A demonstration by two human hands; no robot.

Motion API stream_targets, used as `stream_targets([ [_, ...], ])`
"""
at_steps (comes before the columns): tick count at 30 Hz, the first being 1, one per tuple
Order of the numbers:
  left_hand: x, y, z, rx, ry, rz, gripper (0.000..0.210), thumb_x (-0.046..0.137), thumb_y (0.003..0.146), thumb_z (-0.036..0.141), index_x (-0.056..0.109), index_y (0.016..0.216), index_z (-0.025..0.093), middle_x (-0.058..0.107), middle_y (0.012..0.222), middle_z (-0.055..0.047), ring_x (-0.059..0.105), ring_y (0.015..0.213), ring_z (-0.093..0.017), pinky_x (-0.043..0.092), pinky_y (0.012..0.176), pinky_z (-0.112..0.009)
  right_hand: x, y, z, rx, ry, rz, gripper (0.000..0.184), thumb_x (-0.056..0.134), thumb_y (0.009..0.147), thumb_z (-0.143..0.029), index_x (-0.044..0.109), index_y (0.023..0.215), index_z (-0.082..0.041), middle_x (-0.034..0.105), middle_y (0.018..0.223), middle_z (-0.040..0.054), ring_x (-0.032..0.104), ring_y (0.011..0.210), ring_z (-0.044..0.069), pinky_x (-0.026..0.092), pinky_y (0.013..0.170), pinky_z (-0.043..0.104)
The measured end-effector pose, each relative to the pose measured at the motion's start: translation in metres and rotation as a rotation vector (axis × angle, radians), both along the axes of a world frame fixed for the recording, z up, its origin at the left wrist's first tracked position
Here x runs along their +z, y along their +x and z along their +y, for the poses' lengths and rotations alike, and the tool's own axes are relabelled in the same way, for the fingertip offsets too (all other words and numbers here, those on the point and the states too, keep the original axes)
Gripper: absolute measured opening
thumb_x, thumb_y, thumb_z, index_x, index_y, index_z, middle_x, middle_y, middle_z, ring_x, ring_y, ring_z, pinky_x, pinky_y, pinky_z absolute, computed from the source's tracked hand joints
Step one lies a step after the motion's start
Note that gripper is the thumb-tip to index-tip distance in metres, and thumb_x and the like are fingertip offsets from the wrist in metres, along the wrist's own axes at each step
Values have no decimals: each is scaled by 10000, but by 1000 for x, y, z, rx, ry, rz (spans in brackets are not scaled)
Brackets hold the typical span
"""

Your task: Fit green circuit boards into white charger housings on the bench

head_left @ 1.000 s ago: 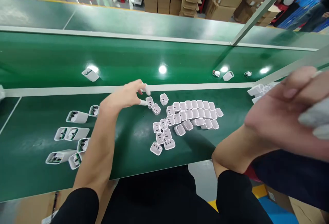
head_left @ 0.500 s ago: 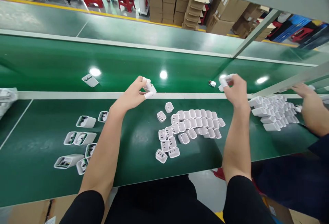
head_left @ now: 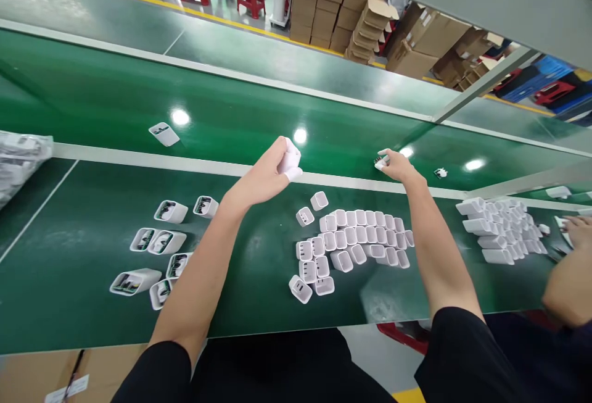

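Observation:
My left hand (head_left: 266, 178), with white finger covers on, grips a white plastic charger housing (head_left: 290, 157) above the strip along the bench's far edge. Further right, my right hand (head_left: 396, 165) is down at the green belt, its covered fingertips closed around a small circuit board (head_left: 378, 162) that they partly hide. Open white housings (head_left: 351, 236) stand in rows on the bench between my forearms. Left of my left forearm sit several housings with circuit boards inside (head_left: 170, 211). One more filled housing (head_left: 164, 134) lies on the belt.
Another small circuit part (head_left: 441, 172) lies on the belt at right. A pile of white housings (head_left: 499, 230) stands near a co-worker's hand (head_left: 578, 230). A plastic bag (head_left: 21, 159) is at far left. A metal post (head_left: 485, 85) slants over the belt's far side.
My right hand has moved left and down onto the small circuit board on the belt. My left hand still holds the housing, turned somewhat. The view has shifted and tilted.

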State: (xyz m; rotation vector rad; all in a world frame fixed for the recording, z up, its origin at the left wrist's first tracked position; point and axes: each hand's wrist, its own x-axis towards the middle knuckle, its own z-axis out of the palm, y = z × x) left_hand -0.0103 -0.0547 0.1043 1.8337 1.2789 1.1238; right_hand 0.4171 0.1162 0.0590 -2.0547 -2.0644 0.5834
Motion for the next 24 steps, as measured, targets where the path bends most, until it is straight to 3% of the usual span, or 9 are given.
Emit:
stream_targets([
  [4, 0, 23, -8, -44, 96, 65, 360, 773, 936, 211, 582, 1240, 242, 641, 1122, -43, 602, 837, -168, 533, 712, -317, 20, -47, -53, 106, 85, 297, 608, 681, 1002, -463, 602, 1547, -207, 825, 1197, 101, 804, 1039, 247, 668, 962, 412],
  [5, 1, 31, -11, -81, 169, 126, 366, 778, 940, 212, 594, 1256, 237, 637, 1153, -50, 598, 823, -160, 515, 697, -306, 28, -62, -73, 153, 113, 406, 608, 679, 1012, -522, 607, 1544, -239, 818, 1164, 70, 806, 1020, 230, 675, 925, 386],
  [8, 2, 53, -21, -185, 439, 329, 303, 676, 924, 87, 641, 1200, 208, 619, 1157, -62, 496, 691, -117, 402, 594, -283, 56, -104, -132, 371, 85, 946, 646, 916, 878, -520, 715, 1439, -269, 791, 1028, 12, 783, 913, 205, 675, 862, 365],
  [11, 5, 63, -28, -142, 711, 350, 345, 625, 928, 65, 652, 1243, 203, 616, 1076, -59, 457, 666, -127, 337, 546, -282, 83, -136, -175, 463, 84, 1132, 556, 926, 898, -532, 759, 1365, -281, 745, 902, -29, 737, 829, 174, 642, 748, 308],
  [14, 10, 64, -31, -106, 849, 205, 317, 751, 1000, 246, 666, 1303, 213, 612, 1014, -44, 483, 692, -135, 349, 543, -271, 97, -151, -196, 478, 97, 1139, 474, 883, 954, -549, 759, 1323, -278, 756, 928, -15, 746, 860, 182, 648, 772, 322],
  [16, 14, 64, -32, -113, 800, 66, 402, 833, 1004, 365, 673, 1346, 227, 608, 952, -12, 482, 675, -123, 372, 552, -259, 98, -153, -200, 486, 162, 1073, 432, 760, 1046, -605, 755, 1321, -271, 755, 922, 3, 735, 855, 193, 646, 781, 352],
  [19, 17, 64, -30, -113, 640, -113, 438, 907, 960, 456, 695, 1280, 244, 608, 856, 35, 483, 640, -108, 388, 562, -246, 93, -150, -202, 503, 446, 883, 520, 578, 1116, -698, 749, 1369, -278, 743, 925, 25, 663, 825, 208, 620, 790, 411],
  [21, 17, 62, -28, -97, 607, -142, 378, 940, 916, 429, 707, 1144, 238, 600, 807, 50, 474, 631, -103, 381, 568, -247, 92, -148, -202, 570, 597, 750, 540, 675, 1070, -692, 725, 1446, -309, 768, 1073, 51, 651, 885, 223, 621, 834, 445],
  [24, 17, 58, -27, -67, 647, -60, 282, 924, 862, 315, 688, 989, 226, 529, 753, 63, 415, 626, -104, 319, 558, -256, 95, -146, -201, 714, 617, 693, 565, 850, 1011, -495, 683, 1536, -371, 757, 1219, 57, 677, 971, 229, 643, 879, 448],
])
